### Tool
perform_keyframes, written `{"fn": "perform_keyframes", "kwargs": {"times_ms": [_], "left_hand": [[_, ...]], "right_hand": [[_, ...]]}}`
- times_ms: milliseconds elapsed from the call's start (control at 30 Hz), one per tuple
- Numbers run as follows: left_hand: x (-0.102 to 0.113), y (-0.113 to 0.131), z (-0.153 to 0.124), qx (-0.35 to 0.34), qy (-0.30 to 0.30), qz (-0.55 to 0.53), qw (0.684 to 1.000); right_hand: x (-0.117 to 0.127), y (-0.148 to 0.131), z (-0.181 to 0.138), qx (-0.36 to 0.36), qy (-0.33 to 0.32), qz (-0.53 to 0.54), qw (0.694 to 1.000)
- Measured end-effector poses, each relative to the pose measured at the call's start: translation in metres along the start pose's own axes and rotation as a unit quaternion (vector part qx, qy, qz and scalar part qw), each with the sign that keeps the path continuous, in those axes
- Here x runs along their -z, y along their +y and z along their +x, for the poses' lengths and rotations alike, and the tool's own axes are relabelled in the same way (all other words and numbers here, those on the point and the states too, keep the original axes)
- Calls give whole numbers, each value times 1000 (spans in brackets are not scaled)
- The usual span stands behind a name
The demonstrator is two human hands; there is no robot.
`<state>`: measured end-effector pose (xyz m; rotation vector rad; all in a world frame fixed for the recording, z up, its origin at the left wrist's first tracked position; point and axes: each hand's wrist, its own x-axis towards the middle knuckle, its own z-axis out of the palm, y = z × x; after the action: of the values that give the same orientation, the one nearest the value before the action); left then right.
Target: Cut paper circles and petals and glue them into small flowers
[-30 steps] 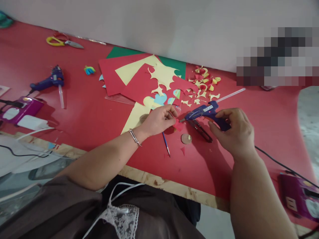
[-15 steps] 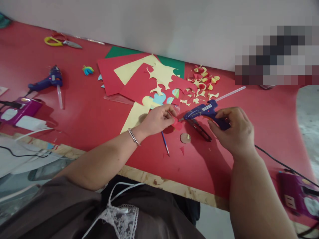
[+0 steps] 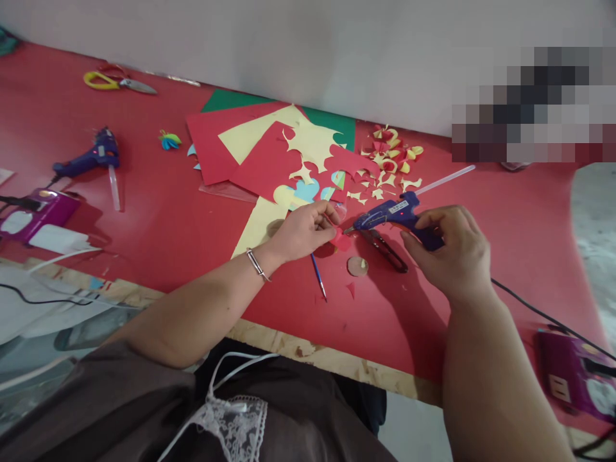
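Between the fingertips of my left hand (image 3: 310,231) is a small red paper piece (image 3: 342,240). My right hand (image 3: 455,247) grips the handle of a blue hot glue gun (image 3: 392,215), whose nozzle is at the edge of the red paper. A clear glue stick (image 3: 447,179) pokes out of the gun's back. Under the gun lie dark thread snips (image 3: 387,250). A small round disc (image 3: 357,266) rests just in front of them, and a thin blue brush (image 3: 318,277) lies below my left hand.
Coloured paper sheets (image 3: 214,144) and cut scraps lie at the back, beside a pile of red and yellow paper pieces (image 3: 392,151). To the left are scissors (image 3: 120,82), a second glue gun (image 3: 91,157) and a purple power strip (image 3: 55,205). Another power strip (image 3: 572,372) sits at right.
Almost nothing differs. The whole view has shifted very slightly; both hands keep the same hold, with the nozzle still at the red paper.
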<state>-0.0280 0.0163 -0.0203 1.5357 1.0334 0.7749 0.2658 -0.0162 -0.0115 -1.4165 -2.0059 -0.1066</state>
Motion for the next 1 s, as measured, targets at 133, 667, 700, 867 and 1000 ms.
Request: {"fn": "perform_keyframes", "kwargs": {"times_ms": [133, 667, 700, 867, 1000], "left_hand": [[0, -4, 1, -21, -2, -3, 1000], [1, -5, 1, -63, -6, -2, 998], [1, -5, 1, -63, -6, -2, 998], [1, -5, 0, -73, -8, -15, 997], [1, -5, 0, -90, -5, -14, 996]], "right_hand": [[0, 0, 0, -7, 3, 2, 1000], [0, -2, 0, -54, 6, 12, 998], [-1, -2, 0, -53, 8, 12, 999], [-1, 0, 0, -63, 14, 16, 998], [-1, 1, -1, -81, 16, 22, 996]]}}
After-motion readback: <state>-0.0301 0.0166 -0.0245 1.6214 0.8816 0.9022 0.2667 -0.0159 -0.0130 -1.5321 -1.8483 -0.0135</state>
